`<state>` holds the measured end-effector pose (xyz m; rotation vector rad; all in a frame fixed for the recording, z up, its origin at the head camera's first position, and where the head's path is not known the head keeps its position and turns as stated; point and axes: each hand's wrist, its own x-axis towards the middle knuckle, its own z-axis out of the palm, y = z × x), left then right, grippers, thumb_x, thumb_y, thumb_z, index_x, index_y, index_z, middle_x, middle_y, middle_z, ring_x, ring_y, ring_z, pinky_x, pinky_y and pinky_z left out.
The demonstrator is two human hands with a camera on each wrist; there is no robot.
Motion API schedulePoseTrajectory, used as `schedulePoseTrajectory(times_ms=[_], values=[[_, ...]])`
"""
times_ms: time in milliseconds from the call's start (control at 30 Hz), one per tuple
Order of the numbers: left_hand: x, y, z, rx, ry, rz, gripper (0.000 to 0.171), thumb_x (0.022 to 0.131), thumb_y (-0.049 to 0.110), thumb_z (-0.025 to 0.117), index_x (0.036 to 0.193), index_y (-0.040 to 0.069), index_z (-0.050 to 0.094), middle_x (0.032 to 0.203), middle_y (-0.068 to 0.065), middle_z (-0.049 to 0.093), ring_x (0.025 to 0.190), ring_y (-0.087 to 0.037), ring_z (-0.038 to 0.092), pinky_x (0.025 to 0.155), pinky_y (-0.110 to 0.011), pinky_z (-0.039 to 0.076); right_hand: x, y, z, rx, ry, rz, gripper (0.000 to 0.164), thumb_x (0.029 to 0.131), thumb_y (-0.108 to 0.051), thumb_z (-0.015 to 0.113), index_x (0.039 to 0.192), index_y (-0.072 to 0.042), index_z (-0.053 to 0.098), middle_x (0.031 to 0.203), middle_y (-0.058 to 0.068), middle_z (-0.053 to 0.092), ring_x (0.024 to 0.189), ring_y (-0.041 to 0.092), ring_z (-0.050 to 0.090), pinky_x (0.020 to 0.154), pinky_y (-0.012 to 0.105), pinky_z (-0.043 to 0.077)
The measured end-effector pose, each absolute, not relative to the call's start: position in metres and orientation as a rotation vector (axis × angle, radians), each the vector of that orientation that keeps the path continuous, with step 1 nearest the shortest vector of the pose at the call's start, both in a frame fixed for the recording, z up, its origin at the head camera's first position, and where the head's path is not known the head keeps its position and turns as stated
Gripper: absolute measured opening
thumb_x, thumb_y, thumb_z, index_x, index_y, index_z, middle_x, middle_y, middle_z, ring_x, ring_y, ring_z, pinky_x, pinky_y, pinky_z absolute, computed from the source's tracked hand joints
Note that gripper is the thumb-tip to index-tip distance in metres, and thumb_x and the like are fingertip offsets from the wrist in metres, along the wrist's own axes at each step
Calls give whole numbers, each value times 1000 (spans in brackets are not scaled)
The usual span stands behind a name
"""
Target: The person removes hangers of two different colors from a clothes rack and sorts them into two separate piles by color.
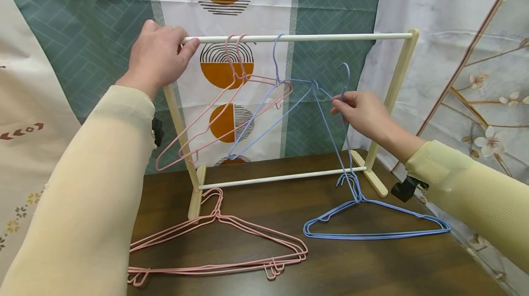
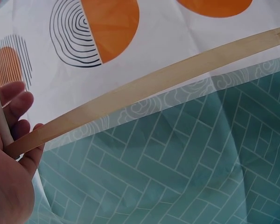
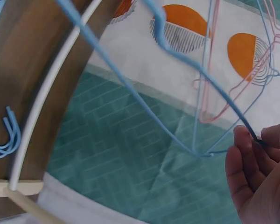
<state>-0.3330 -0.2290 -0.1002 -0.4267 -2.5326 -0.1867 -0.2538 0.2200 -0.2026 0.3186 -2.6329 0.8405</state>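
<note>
the left hand (image 1: 159,55) is curled round the left end of the rack's top bar (image 1: 351,37), right where it meets the left post (image 1: 182,126), its thumb lying along the bar. at the other side, the right hand (image 1: 363,110) has thumb and fingers drawn together, pinching a blue hanger (image 1: 328,124) just below its hook. that hook sticks up free of the bar, a little left of the right post (image 1: 398,71), and from where i stand the frame hangs almost edge-on, its low end crossing in front of, or meeting, the blue pile; i can't tell which.

two pink hangers (image 1: 244,75) hang side by side on the bar, nearer the left hand, and a second blue one (image 1: 278,80) hangs just right of them. its right corner comes close to the pinched one; whether they touch i can't make out.

on the brown table (image 1: 318,277) a pink pile (image 1: 217,215) lies at the left and a blue pile (image 1: 358,200) at the right. the rack's white lower rail (image 1: 285,179) runs behind both. patterned cloth (image 1: 334,11) hangs at the back, and both sleeves (image 1: 467,186) are pale yellow.
</note>
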Motion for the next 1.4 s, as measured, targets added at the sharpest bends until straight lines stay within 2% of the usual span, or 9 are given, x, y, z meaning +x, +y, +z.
schedulePoseTrajectory(times_ms=[133,233,367,500,633,800,900,1167,1400], values=[[-334,-230,-100,-432,-2532,-183,55,119,48,35,116,1,62,105,-21,62,122,-46,39,88,-57,38,-248,231,-211,284,-2650,873,40,119,-31,52,106,-3,77,126,14,79,77,17,67,56,29,40],[-334,-230,-100,-433,-2528,-180,55,119,48,35,116,0,62,105,-22,62,123,-47,39,88,-58,38,-241,239,-218,264,-2668,875,39,119,-30,51,125,-3,78,124,15,79,80,17,71,55,29,40],[-336,-231,-100,-433,-2533,-179,56,119,49,34,115,1,61,105,-21,62,123,-47,39,88,-57,39,-235,247,-231,244,-2700,836,38,120,-29,49,128,-3,76,122,14,80,83,18,72,57,27,44],[-336,-230,-101,-430,-2541,-183,56,119,50,34,117,1,62,106,-21,61,123,-46,39,87,-57,39,-234,257,-248,246,-2720,844,38,121,-27,47,123,-1,74,122,17,79,83,14,72,68,22,52],[-336,-230,-101,-428,-2541,-182,57,119,50,34,117,1,62,106,-21,61,122,-46,39,87,-56,38,-234,269,-263,226,-2747,886,39,121,-27,47,121,1,74,115,18,80,84,11,69,70,22,51],[-335,-230,-101,-430,-2539,-177,57,119,50,34,117,1,62,106,-21,61,122,-46,39,87,-56,38,-235,282,-278,188,-2755,909,38,120,-27,52,107,0,77,91,6,76,80,11,61,69,26,46],[-334,-230,-100,-428,-2536,-174,57,119,50,34,117,0,62,106,-21,61,123,-47,39,88,-56,38,-235,289,-290,174,-2766,950,38,119,-26,55,100,-2,77,84,-1,70,78,14,58,67,27,44],[-334,-230,-99,-429,-2531,-168,56,119,49,34,119,0,62,106,-22,61,122,-47,39,88,-57,39,-232,305,-323,135,-2852,968,44,120,-29,50,88,-8,70,80,-3,62,75,18,53,67,31,43],[-334,-230,-100,-421,-2535,-167,57,119,50,34,120,0,63,107,-22,62,122,-46,40,88,-56,39,-232,317,-352,265,-2915,847,41,118,-17,49,78,-9,56,70,-4,45,64,17,40,62,34,35]])
